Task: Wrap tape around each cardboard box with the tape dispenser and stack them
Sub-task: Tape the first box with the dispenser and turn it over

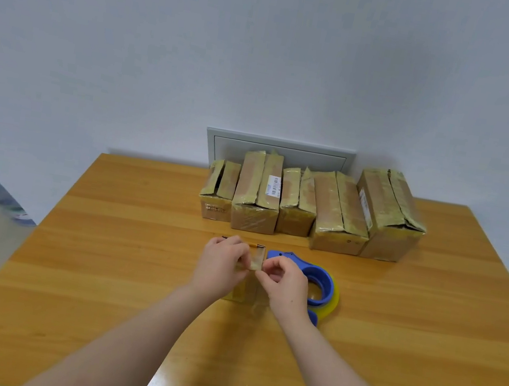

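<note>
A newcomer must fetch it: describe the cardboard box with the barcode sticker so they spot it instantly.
At the far edge of the orange wooden table, five tape-wrapped brown cardboard boxes stand in a row before a grey wall panel. Take the second box from the left. Its top bears a white barcode sticker; its neighbours' tops show none.

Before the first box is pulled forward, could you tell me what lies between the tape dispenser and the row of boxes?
Only bare table separates the tape dispenser from the boxes, as the head view shows.
</note>
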